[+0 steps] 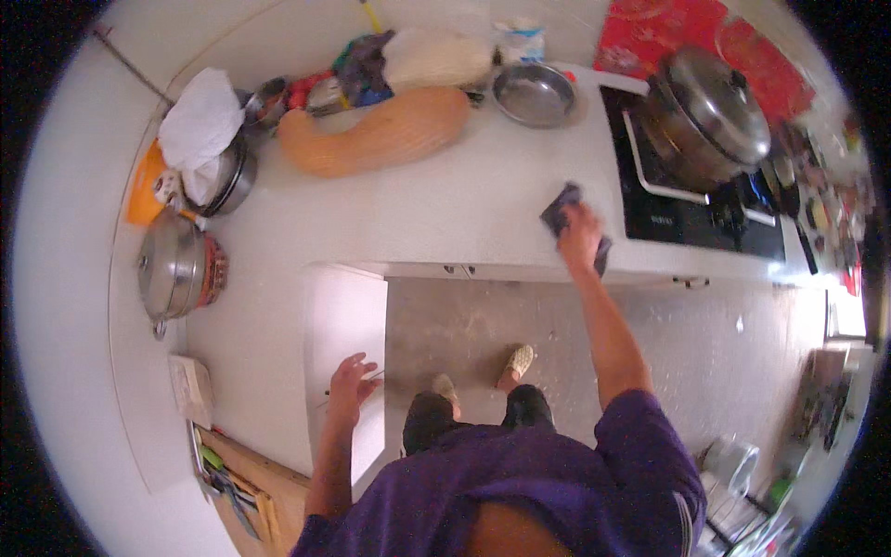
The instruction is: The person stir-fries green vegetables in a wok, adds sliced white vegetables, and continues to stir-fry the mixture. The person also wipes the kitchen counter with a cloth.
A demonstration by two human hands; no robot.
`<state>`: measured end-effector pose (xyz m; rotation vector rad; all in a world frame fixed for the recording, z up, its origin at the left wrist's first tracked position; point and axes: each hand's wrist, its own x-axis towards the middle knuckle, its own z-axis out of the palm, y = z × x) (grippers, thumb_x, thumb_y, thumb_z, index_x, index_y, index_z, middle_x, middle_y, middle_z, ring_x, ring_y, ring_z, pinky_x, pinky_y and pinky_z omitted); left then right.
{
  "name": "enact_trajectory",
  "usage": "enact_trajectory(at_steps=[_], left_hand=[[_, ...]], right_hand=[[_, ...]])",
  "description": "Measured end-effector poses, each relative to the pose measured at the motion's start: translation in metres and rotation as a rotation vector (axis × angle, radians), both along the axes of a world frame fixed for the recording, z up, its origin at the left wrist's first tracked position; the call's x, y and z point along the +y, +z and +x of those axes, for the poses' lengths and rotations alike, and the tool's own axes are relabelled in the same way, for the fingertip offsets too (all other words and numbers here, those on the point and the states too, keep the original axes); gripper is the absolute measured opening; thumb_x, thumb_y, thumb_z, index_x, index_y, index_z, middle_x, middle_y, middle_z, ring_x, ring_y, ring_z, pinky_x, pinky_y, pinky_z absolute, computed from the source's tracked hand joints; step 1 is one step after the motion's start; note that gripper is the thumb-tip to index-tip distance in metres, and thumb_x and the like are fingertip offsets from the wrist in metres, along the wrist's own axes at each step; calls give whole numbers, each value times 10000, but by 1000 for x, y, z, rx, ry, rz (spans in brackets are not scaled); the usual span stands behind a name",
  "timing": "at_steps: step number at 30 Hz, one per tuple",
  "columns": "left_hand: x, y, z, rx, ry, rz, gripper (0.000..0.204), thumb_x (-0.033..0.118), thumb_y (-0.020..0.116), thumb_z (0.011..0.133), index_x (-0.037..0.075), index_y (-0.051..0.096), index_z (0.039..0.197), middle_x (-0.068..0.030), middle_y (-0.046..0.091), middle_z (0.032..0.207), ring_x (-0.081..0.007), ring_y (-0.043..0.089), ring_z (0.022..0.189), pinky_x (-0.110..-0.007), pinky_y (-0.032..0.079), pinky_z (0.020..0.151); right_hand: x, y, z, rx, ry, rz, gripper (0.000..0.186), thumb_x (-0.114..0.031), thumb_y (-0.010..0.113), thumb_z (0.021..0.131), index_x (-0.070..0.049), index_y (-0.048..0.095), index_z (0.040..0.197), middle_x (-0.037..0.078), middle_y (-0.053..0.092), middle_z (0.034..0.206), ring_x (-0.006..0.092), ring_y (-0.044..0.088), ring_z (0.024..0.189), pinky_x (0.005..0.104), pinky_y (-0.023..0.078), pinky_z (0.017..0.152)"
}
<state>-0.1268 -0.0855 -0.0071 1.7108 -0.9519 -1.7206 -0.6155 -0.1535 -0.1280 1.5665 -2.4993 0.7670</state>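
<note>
My right hand (581,238) presses a dark grey cloth (561,204) onto the white countertop (399,218), near its front edge and just left of the black gas stove (659,218). Fingers and cloth are slightly blurred, and the cloth shows on both sides of the hand. Lower down, my left hand (350,382) hangs in the air beside the white cabinet front (348,316). Its fingers are loosely spread, and nothing shows in them.
A long orange squash (380,135) and a shallow metal bowl (534,94) lie toward the wall. On the stove stands a large lidded steamer pot (710,116). Another lidded pot (172,265) sits at the left, near a white cloth (201,121). Knives lie on a wooden board (278,483).
</note>
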Motion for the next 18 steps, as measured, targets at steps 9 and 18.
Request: enact_trajectory(at_steps=[9,18], left_hand=[[-183,-26,11,336,128,44,583,484,557,808,216,342,1279,-87,438,1253,-284,505,1064,-411,390,868],[-427,-52,-33,508,362,36,821,604,576,728,201,228,1353,-115,321,1328,-269,453,1064,-440,341,927]], right_hand=[[-74,104,18,-208,476,549,423,-275,642,731,-198,553,1137,126,468,1260,287,388,1208,378,337,986],[-279,106,90,-1305,-69,20,681,-601,465,798,-186,312,1315,68,376,1306,266,391,1162,454,409,863]])
